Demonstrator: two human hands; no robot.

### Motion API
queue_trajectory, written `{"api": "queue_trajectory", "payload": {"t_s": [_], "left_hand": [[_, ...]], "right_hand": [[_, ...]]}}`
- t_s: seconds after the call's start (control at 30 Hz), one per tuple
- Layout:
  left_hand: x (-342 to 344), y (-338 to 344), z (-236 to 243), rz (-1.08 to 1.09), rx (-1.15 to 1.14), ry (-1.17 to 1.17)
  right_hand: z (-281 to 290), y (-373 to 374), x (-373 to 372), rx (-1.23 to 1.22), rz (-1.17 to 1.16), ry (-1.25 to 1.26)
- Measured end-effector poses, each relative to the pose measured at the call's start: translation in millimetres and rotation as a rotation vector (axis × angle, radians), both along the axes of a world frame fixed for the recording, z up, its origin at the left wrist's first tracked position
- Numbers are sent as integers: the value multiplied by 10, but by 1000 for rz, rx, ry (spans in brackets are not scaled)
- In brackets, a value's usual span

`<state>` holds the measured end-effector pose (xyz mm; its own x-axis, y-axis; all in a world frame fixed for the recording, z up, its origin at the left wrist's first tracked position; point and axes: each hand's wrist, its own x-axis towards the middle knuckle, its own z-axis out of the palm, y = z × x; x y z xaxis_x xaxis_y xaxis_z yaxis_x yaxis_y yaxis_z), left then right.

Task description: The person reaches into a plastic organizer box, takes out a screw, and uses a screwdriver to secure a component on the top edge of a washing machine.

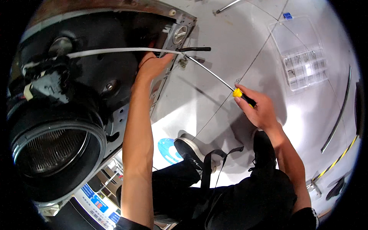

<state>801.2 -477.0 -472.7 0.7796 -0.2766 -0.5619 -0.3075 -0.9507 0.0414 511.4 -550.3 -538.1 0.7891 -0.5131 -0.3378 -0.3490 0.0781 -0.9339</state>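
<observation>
My right hand [257,107] is closed round the black and yellow handle of a screwdriver [211,73]. The long metal shaft slants up to the left, its tip by the end of a pale, thin strip [122,50]. Beside that end, a short black rod-like piece [195,49] sticks out to the right. My left hand [152,67] reaches to the right edge of a large machine with a black front [115,34]. Its thumb and a finger are spread apart near the strip; the other fingers are partly hidden.
A round opening with a thick dark ring [100,143] faces up at lower left. On the floor at right lie a clear compartment box [304,69] with its lid raised, and a dark curved strip [339,115]. My shoes [188,149] stand below my hands.
</observation>
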Motion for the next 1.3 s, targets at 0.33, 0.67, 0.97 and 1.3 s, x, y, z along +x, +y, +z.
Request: {"api": "queue_trajectory", "payload": {"t_s": [0.33, 0.67, 0.97, 1.3], "left_hand": [[294, 57, -354, 28, -178, 235], [270, 54, -373, 40, -230, 202], [174, 16, -273, 40, -197, 179], [334, 158, -408, 19, -280, 258]], "right_hand": [[-41, -20, 209, 31, -8, 25], [-16, 26, 246, 31, -51, -21], [-74, 105, 198, 61, -64, -56], [-93, 68, 128, 52, -71, -61]]}}
